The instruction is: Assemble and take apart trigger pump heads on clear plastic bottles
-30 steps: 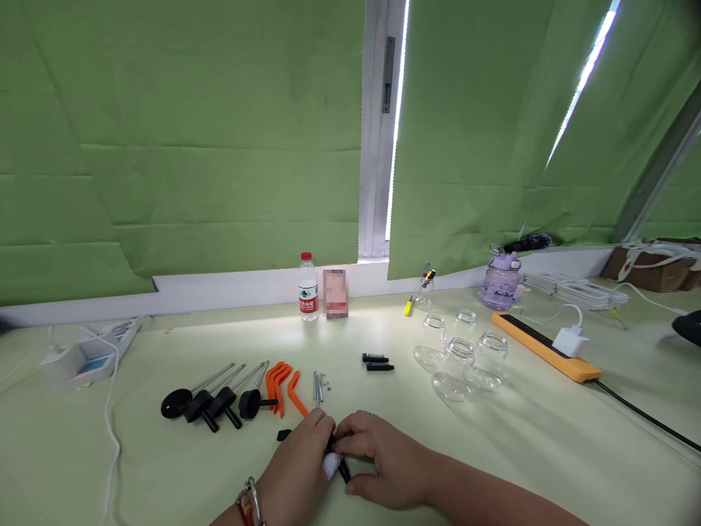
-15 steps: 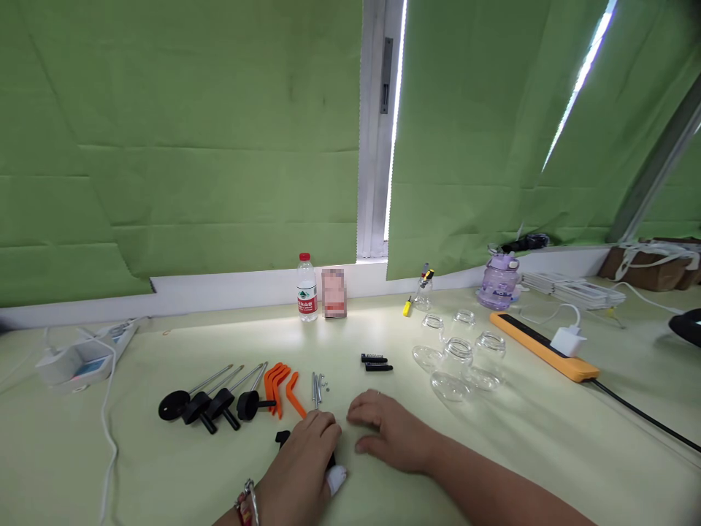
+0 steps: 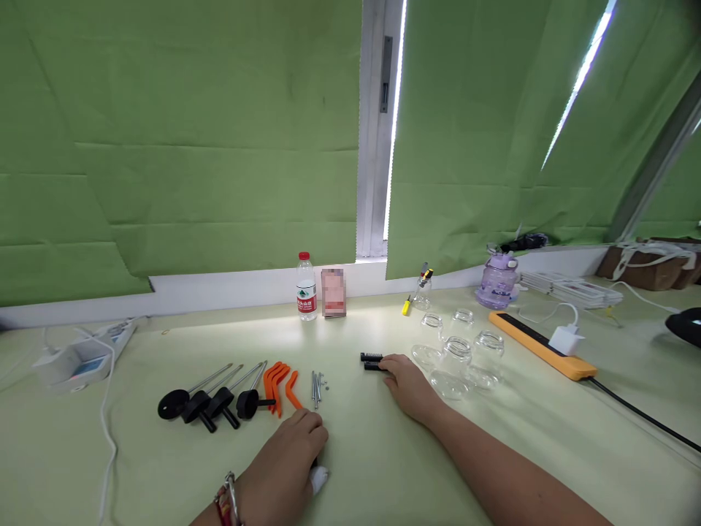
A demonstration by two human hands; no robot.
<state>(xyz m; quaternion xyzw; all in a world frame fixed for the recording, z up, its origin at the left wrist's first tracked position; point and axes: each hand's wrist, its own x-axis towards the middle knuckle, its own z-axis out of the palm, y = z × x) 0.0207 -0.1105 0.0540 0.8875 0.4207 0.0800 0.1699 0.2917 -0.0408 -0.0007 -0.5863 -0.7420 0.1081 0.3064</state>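
My left hand [image 3: 290,460] is closed near the front of the table. A dark part [image 3: 314,463] shows under its fingers, mostly hidden, and the thumb has a white wrap. Further right, my right hand [image 3: 410,383] reaches over two small black pieces with springs [image 3: 371,358], its fingertips covering their right ends and its thumb apart from the index finger. Several metal screws [image 3: 316,389] lie between the hands. Left of them are several bent orange parts [image 3: 277,380] and black round pieces [image 3: 222,403] with side handles and metal rods.
Clear glass jars [image 3: 457,358] stand right of my right hand. An orange power strip [image 3: 542,347] with a white plug lies beyond them. Along the back are a water bottle [image 3: 307,288], a blurred box [image 3: 334,294] and a purple jug [image 3: 497,281]. A white cable [image 3: 106,431] runs at left.
My right hand has moved forward and right, from beside the left hand to the black spring pieces. My left hand has shifted slightly left, covering more of the dark part.
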